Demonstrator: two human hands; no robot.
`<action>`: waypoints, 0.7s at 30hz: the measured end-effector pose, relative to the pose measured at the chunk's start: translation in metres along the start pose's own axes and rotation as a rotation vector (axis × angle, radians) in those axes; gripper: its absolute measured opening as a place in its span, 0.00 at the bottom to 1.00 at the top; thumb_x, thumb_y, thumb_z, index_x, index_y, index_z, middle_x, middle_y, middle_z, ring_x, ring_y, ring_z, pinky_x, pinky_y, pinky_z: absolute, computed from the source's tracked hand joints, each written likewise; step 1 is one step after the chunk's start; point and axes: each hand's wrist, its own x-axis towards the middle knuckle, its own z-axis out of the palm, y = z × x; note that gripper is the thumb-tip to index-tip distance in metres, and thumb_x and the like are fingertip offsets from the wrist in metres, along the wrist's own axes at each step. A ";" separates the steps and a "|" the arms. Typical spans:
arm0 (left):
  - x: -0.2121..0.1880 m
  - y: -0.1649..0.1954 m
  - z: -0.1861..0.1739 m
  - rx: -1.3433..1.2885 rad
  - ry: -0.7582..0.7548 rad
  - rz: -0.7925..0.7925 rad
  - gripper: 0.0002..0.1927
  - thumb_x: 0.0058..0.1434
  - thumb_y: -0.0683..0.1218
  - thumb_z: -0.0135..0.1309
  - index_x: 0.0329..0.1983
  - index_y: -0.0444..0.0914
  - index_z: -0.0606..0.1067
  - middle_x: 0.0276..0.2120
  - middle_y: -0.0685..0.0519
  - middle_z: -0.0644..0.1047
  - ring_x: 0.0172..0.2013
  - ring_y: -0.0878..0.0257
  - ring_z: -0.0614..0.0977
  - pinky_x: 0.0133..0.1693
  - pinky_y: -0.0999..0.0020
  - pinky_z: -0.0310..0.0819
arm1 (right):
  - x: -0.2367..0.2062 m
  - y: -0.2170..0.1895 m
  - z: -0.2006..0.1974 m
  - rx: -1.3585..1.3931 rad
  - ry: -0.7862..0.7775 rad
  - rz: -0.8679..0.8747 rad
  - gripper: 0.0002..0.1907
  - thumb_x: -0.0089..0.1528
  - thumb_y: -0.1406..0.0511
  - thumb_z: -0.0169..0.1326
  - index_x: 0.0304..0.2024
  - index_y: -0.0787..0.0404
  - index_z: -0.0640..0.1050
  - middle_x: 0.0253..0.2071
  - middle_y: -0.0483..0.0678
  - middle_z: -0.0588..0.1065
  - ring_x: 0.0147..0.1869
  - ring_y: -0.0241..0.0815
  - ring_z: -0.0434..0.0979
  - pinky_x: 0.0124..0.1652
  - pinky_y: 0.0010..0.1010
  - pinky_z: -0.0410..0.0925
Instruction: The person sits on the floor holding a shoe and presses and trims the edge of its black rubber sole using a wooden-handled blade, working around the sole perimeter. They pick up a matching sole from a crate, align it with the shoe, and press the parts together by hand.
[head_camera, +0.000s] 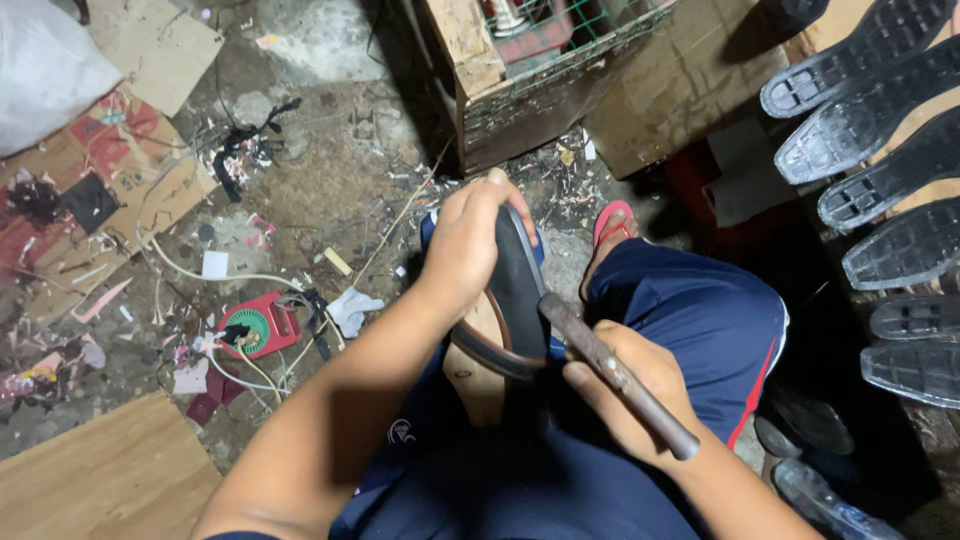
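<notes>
The left hand is clamped over the toe of a shoe propped on the lap at centre, fingers wrapped tight around its dark sole. The right hand grips a metal rod, fingers closed round it, its tip touching the shoe's edge. Room is tight: a wooden crate stands close at twelve o'clock, and a row of black soles crowds the three o'clock side. More open floor lies toward ten o'clock, dirty concrete littered with scraps, cardboard and a red fan-like device at nine o'clock.
</notes>
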 end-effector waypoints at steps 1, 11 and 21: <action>-0.004 0.005 0.002 0.047 -0.049 0.049 0.24 0.74 0.53 0.36 0.30 0.34 0.73 0.26 0.49 0.77 0.29 0.62 0.79 0.37 0.66 0.76 | 0.001 -0.004 0.000 -0.010 0.025 -0.043 0.05 0.59 0.69 0.60 0.35 0.59 0.75 0.28 0.46 0.73 0.30 0.40 0.75 0.32 0.29 0.69; -0.068 0.032 0.043 0.270 -0.152 0.233 0.20 0.77 0.50 0.35 0.34 0.34 0.71 0.30 0.50 0.74 0.35 0.63 0.76 0.42 0.67 0.72 | -0.011 -0.041 0.000 -0.214 0.301 -0.406 0.11 0.57 0.73 0.62 0.32 0.63 0.71 0.23 0.50 0.66 0.24 0.48 0.67 0.26 0.37 0.62; -0.081 0.039 0.052 0.252 -0.152 0.248 0.19 0.76 0.48 0.36 0.34 0.34 0.71 0.29 0.50 0.74 0.32 0.62 0.77 0.39 0.66 0.73 | -0.031 -0.062 -0.001 -0.287 0.272 -0.379 0.13 0.54 0.71 0.65 0.29 0.61 0.71 0.22 0.48 0.67 0.23 0.48 0.68 0.25 0.38 0.61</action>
